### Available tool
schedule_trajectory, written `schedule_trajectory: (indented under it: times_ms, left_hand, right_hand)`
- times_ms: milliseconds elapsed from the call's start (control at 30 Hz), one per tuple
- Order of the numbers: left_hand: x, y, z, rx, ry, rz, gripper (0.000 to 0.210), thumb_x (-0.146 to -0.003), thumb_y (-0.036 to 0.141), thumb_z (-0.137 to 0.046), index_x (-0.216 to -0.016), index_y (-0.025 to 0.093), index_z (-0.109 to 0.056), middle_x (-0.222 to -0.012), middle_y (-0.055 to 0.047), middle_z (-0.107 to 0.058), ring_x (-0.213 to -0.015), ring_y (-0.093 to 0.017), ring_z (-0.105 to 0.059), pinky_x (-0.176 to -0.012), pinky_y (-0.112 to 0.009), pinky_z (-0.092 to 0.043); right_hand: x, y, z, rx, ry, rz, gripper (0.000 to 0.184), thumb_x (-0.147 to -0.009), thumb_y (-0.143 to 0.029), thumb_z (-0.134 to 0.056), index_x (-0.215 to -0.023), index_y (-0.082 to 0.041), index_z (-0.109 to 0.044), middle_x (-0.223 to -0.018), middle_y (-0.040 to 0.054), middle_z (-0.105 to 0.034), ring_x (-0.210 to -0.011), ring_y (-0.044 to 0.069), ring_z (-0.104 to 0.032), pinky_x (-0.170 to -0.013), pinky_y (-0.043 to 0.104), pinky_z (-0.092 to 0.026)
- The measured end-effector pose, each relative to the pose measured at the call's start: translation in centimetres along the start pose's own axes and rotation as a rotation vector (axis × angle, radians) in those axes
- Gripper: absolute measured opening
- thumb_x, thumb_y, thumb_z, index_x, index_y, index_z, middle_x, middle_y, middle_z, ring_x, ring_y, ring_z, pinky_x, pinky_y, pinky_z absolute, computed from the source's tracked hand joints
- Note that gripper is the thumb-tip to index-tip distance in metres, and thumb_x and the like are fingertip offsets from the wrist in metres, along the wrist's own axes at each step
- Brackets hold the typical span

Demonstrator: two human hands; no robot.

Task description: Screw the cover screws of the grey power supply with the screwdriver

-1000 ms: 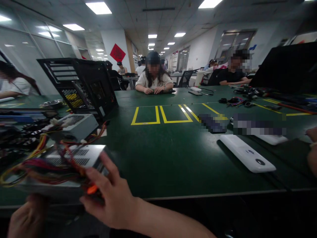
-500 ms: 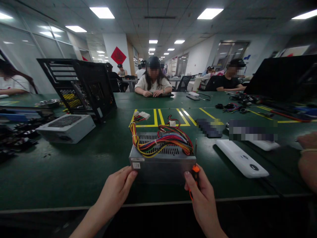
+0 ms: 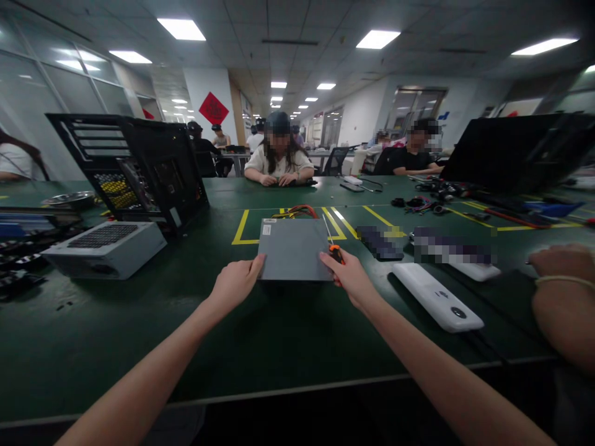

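Observation:
Between my two hands is a grey metal computer power supply [image 3: 295, 251], tilted so that a plain flat side with a small white label faces me. Its coloured cables [image 3: 302, 212] show only in part behind its far edge. My left hand [image 3: 238, 279] grips the left side, thumb on the near face. My right hand [image 3: 351, 275] grips the right side and also holds a screwdriver [image 3: 334, 251] with an orange and black handle, its shaft pointing up and away. Yellow tape lines [image 3: 239, 229] mark the green table just beyond the power supply.
A second power supply [image 3: 106, 248] and an open black computer case [image 3: 139, 167] stand to the left. On the right lie a white handheld device [image 3: 437, 297], a dark phone-like object [image 3: 379, 241] and cables [image 3: 423, 203]. Another person's arm [image 3: 564, 297] reaches in at the right edge.
Both hands have moved the power supply away from me and tipped it, so its vented, cable-covered top is now turned out of sight. The screwdriver has stayed in my right hand.

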State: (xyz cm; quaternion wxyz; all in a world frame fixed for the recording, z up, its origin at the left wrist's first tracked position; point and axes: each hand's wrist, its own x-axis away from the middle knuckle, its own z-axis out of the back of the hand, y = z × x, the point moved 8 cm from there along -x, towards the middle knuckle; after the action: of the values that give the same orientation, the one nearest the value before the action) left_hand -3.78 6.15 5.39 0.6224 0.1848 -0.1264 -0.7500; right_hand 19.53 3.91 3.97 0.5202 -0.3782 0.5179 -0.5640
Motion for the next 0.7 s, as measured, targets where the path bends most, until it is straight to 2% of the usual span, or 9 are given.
schedule_trajectory:
  times_ms: [100, 167, 300, 467, 533, 600, 700]
  left_hand:
    - [-1.5, -0.7, -0.6, -0.045, -0.022, 0.035, 0.063, -0.087, 0.052, -0.015, -0.068, 0.014, -0.062, -0.073, -0.014, -0.063, -0.067, -0.024, -0.059, -0.058, -0.030, -0.036]
    - [-2.2, -1.0, -0.9, -0.069, -0.036, 0.002, 0.063, -0.088, 0.050, -0.015, -0.073, 0.013, -0.063, -0.074, -0.015, -0.063, -0.068, -0.024, -0.059, -0.059, -0.029, -0.036]
    - [-3.3, -1.3, -1.1, -0.174, -0.045, -0.072, 0.054, -0.089, 0.043, -0.018, -0.097, 0.014, -0.063, -0.081, -0.015, -0.064, -0.072, -0.025, -0.060, -0.060, -0.029, -0.036]
    - [-5.9, -2.3, -0.8, -0.178, -0.050, -0.028, 0.046, -0.088, 0.037, -0.025, -0.115, 0.017, -0.056, -0.091, -0.016, -0.064, -0.084, -0.029, -0.060, -0.067, -0.031, -0.038]
    - [-7.2, -2.8, -0.7, -0.156, -0.036, 0.006, 0.045, -0.088, 0.037, -0.027, -0.116, 0.016, -0.055, -0.094, -0.016, -0.064, -0.088, -0.030, -0.059, -0.070, -0.031, -0.039]
    - [-8.4, -3.5, -0.6, -0.121, -0.020, 0.053, 0.047, -0.087, 0.040, -0.029, -0.112, 0.013, -0.058, -0.095, -0.017, -0.064, -0.091, -0.031, -0.059, -0.072, -0.032, -0.040]
    - [-10.0, -4.5, -0.6, -0.043, 0.004, 0.133, 0.055, -0.086, 0.047, -0.027, -0.099, 0.009, -0.064, -0.094, -0.019, -0.064, -0.092, -0.031, -0.059, -0.071, -0.031, -0.041]
  right_hand:
    - [-1.8, 0.6, -0.2, 0.051, -0.027, -0.011, 0.032, -0.074, -0.049, -0.054, -0.076, -0.018, -0.056, -0.050, -0.0062, -0.041, -0.037, 0.006, -0.039, -0.033, 0.018, -0.029]
    - [-2.7, 1.1, -0.3, 0.073, -0.034, -0.014, 0.033, -0.074, -0.051, -0.053, -0.071, -0.018, -0.054, -0.048, -0.0065, -0.040, -0.035, 0.006, -0.039, -0.031, 0.018, -0.028]
    - [-4.3, 1.7, -0.8, 0.091, -0.042, -0.023, 0.034, -0.075, -0.051, -0.052, -0.069, -0.018, -0.051, -0.047, -0.0066, -0.040, -0.035, 0.006, -0.038, -0.031, 0.018, -0.028]
    - [-7.6, 2.2, -2.1, 0.106, -0.048, -0.053, 0.031, -0.078, -0.048, -0.052, -0.072, -0.017, -0.053, -0.049, -0.0061, -0.042, -0.037, 0.006, -0.040, -0.034, 0.019, -0.032]
    - [-9.0, 2.5, -2.7, 0.110, -0.053, -0.078, 0.030, -0.081, -0.046, -0.051, -0.081, -0.016, -0.056, -0.059, -0.0032, -0.051, -0.045, 0.008, -0.048, -0.041, 0.021, -0.040]
    - [-10.2, 2.8, -3.2, 0.105, -0.062, -0.109, 0.029, -0.084, -0.040, -0.051, -0.096, -0.014, -0.056, -0.083, 0.0026, -0.059, -0.066, 0.013, -0.058, -0.058, 0.028, -0.050]
    - [-11.5, 3.4, -3.9, 0.080, -0.069, -0.151, 0.032, -0.085, -0.033, -0.051, -0.112, -0.016, -0.051, -0.112, 0.0075, -0.055, -0.093, 0.018, -0.057, -0.078, 0.039, -0.049]
